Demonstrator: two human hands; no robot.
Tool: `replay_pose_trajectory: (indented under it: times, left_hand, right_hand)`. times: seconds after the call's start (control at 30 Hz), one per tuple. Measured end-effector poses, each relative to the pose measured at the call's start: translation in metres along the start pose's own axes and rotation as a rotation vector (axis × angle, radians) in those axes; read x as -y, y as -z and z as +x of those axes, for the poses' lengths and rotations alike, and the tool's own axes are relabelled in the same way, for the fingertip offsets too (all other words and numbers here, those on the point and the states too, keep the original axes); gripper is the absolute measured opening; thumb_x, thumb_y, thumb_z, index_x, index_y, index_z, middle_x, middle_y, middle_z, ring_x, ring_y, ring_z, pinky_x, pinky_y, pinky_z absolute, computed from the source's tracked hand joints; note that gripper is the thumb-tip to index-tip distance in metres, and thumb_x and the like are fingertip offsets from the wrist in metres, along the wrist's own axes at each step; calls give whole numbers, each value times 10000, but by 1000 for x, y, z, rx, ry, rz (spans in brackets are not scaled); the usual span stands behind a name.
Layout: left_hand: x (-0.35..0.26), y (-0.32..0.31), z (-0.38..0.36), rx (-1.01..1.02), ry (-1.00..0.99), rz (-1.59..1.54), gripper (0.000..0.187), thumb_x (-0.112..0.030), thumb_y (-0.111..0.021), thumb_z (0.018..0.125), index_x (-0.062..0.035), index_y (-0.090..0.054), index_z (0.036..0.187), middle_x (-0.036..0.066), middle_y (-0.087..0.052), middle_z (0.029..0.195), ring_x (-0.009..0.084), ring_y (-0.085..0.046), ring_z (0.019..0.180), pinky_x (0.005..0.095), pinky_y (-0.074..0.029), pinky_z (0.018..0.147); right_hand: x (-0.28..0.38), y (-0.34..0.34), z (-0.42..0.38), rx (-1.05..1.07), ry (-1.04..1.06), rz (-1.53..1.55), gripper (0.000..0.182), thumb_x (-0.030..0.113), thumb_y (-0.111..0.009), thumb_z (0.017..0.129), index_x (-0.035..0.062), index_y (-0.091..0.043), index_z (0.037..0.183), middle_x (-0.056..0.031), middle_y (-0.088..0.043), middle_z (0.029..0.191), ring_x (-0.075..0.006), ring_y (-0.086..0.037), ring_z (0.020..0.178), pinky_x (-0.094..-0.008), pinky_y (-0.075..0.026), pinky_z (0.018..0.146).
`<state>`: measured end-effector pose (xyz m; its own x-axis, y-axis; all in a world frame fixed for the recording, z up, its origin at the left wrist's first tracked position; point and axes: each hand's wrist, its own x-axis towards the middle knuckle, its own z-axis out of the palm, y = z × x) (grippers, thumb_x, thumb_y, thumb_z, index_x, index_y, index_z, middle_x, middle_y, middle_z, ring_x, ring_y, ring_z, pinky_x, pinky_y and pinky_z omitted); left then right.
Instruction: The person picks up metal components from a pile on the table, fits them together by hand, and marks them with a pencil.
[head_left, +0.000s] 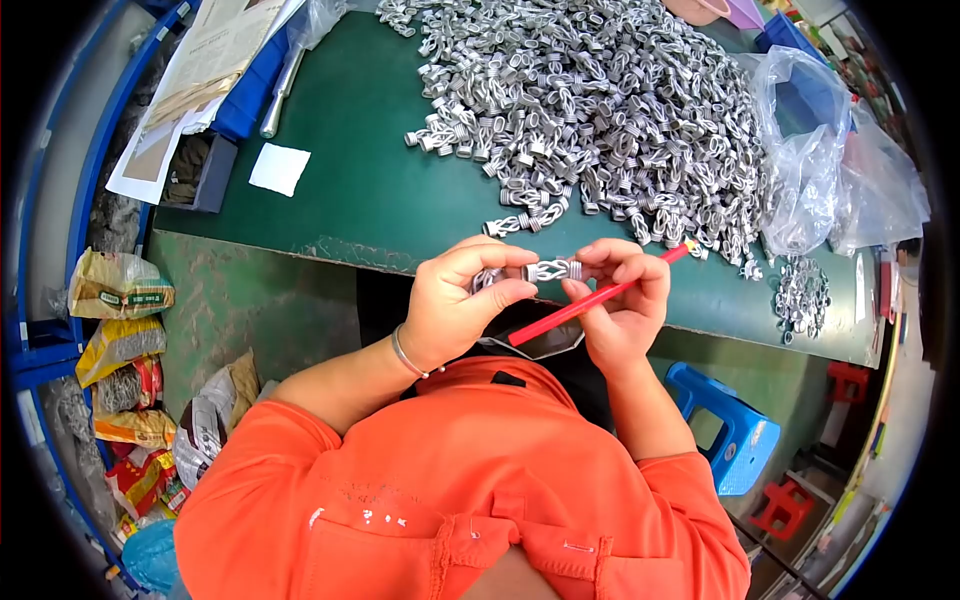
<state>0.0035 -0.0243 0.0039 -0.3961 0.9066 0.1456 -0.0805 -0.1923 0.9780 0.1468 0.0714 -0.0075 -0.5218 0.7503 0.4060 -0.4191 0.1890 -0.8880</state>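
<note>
Just in front of the table's near edge, both my hands meet at one small silver metal fitting (pixel 553 271) with ribbed ends and an openwork middle. Thumb and index finger of my left hand (pixel 455 295) pinch its left end, and more silver metal shows inside that palm. My right hand (pixel 628 300) has its fingertips at the other end. Across the right hand's fingers lies a slim red stick (pixel 575 312), like a pencil, with a pale yellowish tip at its upper right. Beyond the hands, a large heap of similar fittings (pixel 600 110) spreads over the green table (pixel 340 200).
Clear plastic bags (pixel 800 150) and a small pile of metal rings (pixel 800 300) are at the table's right. A white paper piece (pixel 279 169) lies left, near a blue bin (pixel 245 100). A blue stool (pixel 735 430) stands below right; filled sacks (pixel 120 285) line the left shelf.
</note>
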Motion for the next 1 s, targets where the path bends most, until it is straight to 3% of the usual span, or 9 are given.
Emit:
replay_pose_trajectory:
  times: [0.23,0.3,0.43,0.5,0.57,0.63,0.83,0.9,1.0]
  left_hand:
    - [1,3,-5,59,378,-434,227,-85,-511,895,20,-546,1094,101,-607,908,144,-617,743,243,-523,586]
    - [-4,4,-4,-24,728,-883,265,-127,-444,923,35,-501,1125,135,-608,939,205,-637,732,271,-544,588]
    - [26,25,-25,362,939,-778,249,-139,-471,896,37,-534,1062,144,-610,896,183,-617,732,239,-501,521]
    - [30,17,-31,234,1070,-708,209,-113,-500,877,21,-547,1030,127,-596,917,183,-600,756,286,-512,657]
    - [44,12,-33,39,1097,-742,197,-104,-508,873,8,-540,1032,123,-574,971,219,-595,831,363,-502,793]
    - [62,15,-31,10,1047,-786,213,-107,-518,871,15,-521,1045,123,-557,1014,264,-588,904,416,-479,858]
    - [42,11,-29,163,991,-331,316,-94,-547,866,28,-495,1153,129,-562,1093,216,-581,978,322,-474,847]
    - [29,15,-25,378,836,-152,262,-82,-542,872,45,-532,1101,137,-594,1054,193,-607,919,295,-496,803]
    - [12,19,-19,373,733,-128,207,-56,-547,868,48,-562,1047,123,-630,942,155,-630,793,256,-520,699]
  right_hand:
    - [19,-9,10,245,344,-327,362,-85,-700,673,62,-393,798,-183,-619,868,-259,-610,716,-320,-492,612]
    - [14,-8,11,185,312,-308,306,-66,-676,709,48,-401,778,-171,-632,823,-232,-614,679,-295,-485,591]
    - [-6,9,27,67,123,-488,214,-52,-634,752,24,-435,726,-132,-637,797,-187,-607,655,-261,-472,570]
    - [-10,9,37,179,139,-664,196,-47,-643,738,26,-461,737,-112,-635,808,-214,-605,683,-282,-474,597]
    - [-14,3,44,281,136,-774,246,-25,-691,656,38,-480,766,-83,-588,776,-283,-562,719,-356,-457,627]
    - [-21,0,46,312,231,-933,296,-32,-706,642,40,-441,752,-106,-612,842,-270,-573,704,-339,-466,608]
    - [-17,0,40,240,260,-1059,319,-37,-714,621,39,-452,787,-102,-586,810,-283,-558,675,-332,-455,566]
    - [-13,4,35,148,313,-1014,255,-14,-683,651,45,-490,807,-98,-584,789,-299,-565,668,-366,-458,563]
    - [-1,14,31,76,287,-917,242,-78,-639,664,39,-461,779,-106,-585,796,-265,-575,653,-316,-467,570]
